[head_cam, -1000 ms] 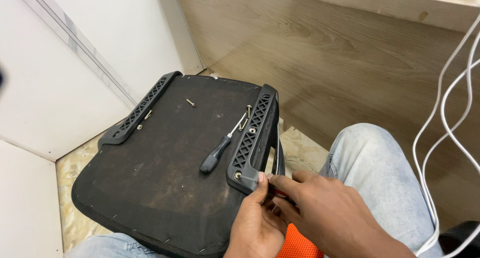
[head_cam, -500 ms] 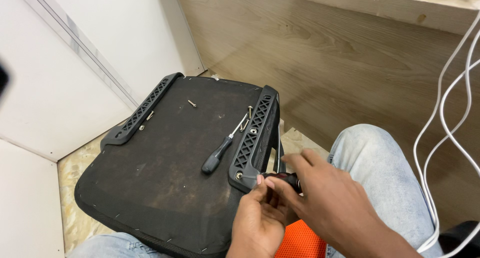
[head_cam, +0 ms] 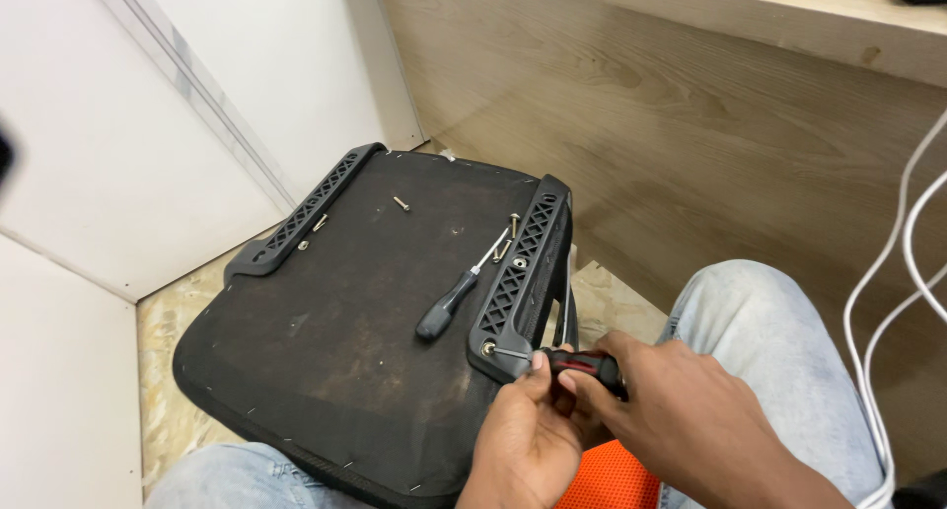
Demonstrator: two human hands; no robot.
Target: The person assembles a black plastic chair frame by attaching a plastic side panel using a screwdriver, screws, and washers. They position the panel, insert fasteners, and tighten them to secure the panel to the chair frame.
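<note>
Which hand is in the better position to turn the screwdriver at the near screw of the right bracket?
The right hand, probably. It already grips the red and black screwdriver, whose tip sits at the screw in the bracket. The left hand only steadies the shaft from below.

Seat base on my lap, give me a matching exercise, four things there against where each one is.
1 spare screwdriver
2 lone screw
3 red and black screwdriver
4 white cables

A far right edge
B lying loose beside the right bracket
C in the right hand, tip at a bracket screw
D seat panel, near the far edge

1-B, 2-D, 3-C, 4-A
</note>
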